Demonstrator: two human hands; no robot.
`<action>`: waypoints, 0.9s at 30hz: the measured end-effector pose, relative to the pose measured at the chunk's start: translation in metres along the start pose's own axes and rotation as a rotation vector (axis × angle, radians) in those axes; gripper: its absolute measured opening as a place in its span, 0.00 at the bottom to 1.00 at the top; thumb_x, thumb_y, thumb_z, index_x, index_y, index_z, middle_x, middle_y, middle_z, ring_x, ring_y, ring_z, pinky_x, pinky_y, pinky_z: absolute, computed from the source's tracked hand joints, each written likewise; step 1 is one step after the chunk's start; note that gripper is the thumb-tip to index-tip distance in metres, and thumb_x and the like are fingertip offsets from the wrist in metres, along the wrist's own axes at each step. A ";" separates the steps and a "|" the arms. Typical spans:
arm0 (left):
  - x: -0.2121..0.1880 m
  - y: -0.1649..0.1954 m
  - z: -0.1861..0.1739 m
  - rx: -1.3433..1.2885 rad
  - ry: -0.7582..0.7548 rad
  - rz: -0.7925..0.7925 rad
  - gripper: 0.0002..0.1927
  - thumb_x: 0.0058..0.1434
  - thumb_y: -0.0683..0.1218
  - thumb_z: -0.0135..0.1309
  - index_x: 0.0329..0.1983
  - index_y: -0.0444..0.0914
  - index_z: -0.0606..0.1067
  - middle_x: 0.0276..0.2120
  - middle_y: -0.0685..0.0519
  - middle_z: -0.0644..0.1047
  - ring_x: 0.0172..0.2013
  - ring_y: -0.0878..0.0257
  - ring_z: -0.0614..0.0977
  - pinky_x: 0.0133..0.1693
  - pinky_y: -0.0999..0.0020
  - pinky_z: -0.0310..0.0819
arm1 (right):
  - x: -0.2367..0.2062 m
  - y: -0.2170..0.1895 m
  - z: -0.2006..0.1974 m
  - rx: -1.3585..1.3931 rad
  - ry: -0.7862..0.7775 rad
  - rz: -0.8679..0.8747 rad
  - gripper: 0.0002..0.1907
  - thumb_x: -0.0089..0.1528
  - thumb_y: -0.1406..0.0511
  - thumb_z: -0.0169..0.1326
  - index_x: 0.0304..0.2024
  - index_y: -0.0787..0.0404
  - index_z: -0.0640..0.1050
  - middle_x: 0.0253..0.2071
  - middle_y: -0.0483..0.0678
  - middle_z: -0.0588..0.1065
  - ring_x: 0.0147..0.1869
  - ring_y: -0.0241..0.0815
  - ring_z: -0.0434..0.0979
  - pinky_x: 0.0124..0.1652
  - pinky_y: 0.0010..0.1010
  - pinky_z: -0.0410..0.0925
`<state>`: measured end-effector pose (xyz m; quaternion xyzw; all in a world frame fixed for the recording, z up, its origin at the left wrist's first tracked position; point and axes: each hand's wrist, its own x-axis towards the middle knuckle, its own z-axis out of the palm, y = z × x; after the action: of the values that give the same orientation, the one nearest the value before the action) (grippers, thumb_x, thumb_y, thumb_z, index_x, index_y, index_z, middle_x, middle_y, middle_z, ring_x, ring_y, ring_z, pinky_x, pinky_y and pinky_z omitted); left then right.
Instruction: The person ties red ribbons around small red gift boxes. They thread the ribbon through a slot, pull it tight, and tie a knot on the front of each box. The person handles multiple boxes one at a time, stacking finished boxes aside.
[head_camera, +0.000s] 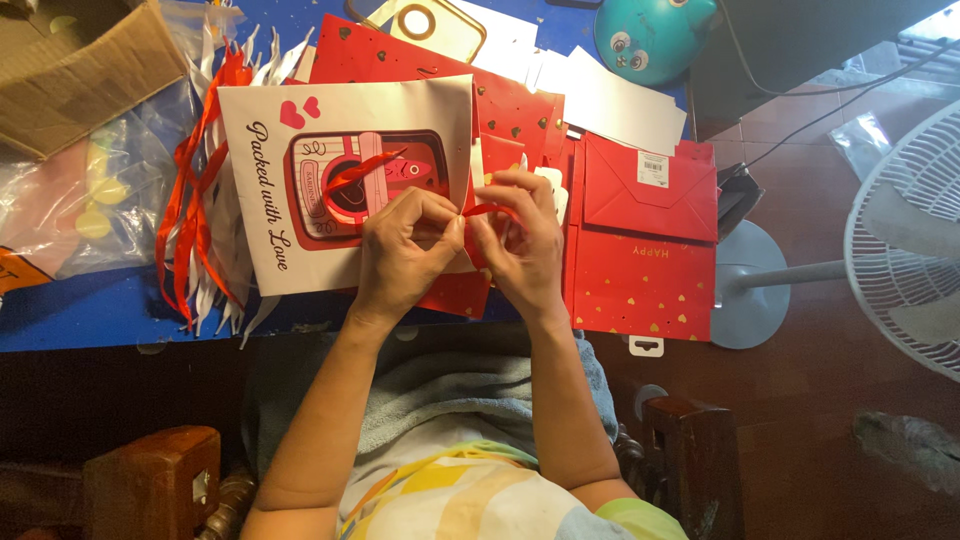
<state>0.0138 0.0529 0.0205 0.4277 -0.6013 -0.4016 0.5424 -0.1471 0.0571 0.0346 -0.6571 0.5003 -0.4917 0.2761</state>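
Together, the left hand (405, 250) and the right hand (520, 245) meet knuckle to knuckle over the lower right corner of a white paper gift bag with a red picture panel (345, 185), both forearms reaching up from the person's lap. Each hand is pinched shut on a thin red satin ribbon (490, 210): the left thumb and forefinger nip it at the bag's right edge, and the right fingers curl over the short stretch that runs to the right. A loop of the same ribbon lies across the picture panel.

Right of the white bag sits a flat red paper gift bag with small gold hearts (640, 275), its folded base bearing a small white label. Behind the white bag, more red gold-dotted bags (420, 55) and some white sheets (620, 100) are stacked. Left of the white bag fans out a bundle of red and white ribbon strips (205, 190), then clear plastic packets (80, 190) and a brown cardboard box (80, 70).

All of it rests on a blue counter (90, 315). Far right of the white bag, on a reddish-brown floor (800, 390), stands a white electric fan (900, 250).
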 end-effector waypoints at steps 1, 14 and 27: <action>0.000 0.000 0.000 0.006 0.000 0.007 0.05 0.64 0.37 0.59 0.34 0.34 0.74 0.35 0.53 0.80 0.36 0.68 0.85 0.40 0.73 0.82 | -0.001 -0.002 0.000 -0.063 -0.008 -0.048 0.11 0.61 0.73 0.61 0.46 0.62 0.79 0.53 0.50 0.71 0.48 0.34 0.75 0.44 0.23 0.71; 0.000 -0.001 0.000 -0.004 0.000 0.002 0.05 0.64 0.36 0.59 0.34 0.33 0.74 0.36 0.52 0.80 0.36 0.68 0.84 0.40 0.73 0.82 | -0.005 0.018 0.001 0.119 0.099 0.046 0.01 0.70 0.73 0.57 0.43 0.66 0.77 0.42 0.45 0.74 0.42 0.33 0.74 0.43 0.25 0.69; 0.000 -0.001 -0.001 0.012 0.012 0.030 0.05 0.64 0.36 0.59 0.34 0.33 0.74 0.36 0.52 0.80 0.37 0.67 0.85 0.41 0.72 0.82 | 0.000 -0.006 0.008 -0.278 0.014 -0.228 0.13 0.59 0.72 0.61 0.46 0.61 0.78 0.49 0.50 0.77 0.61 0.51 0.71 0.58 0.39 0.67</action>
<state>0.0151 0.0524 0.0198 0.4245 -0.6067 -0.3872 0.5494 -0.1373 0.0578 0.0363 -0.7381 0.4875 -0.4504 0.1215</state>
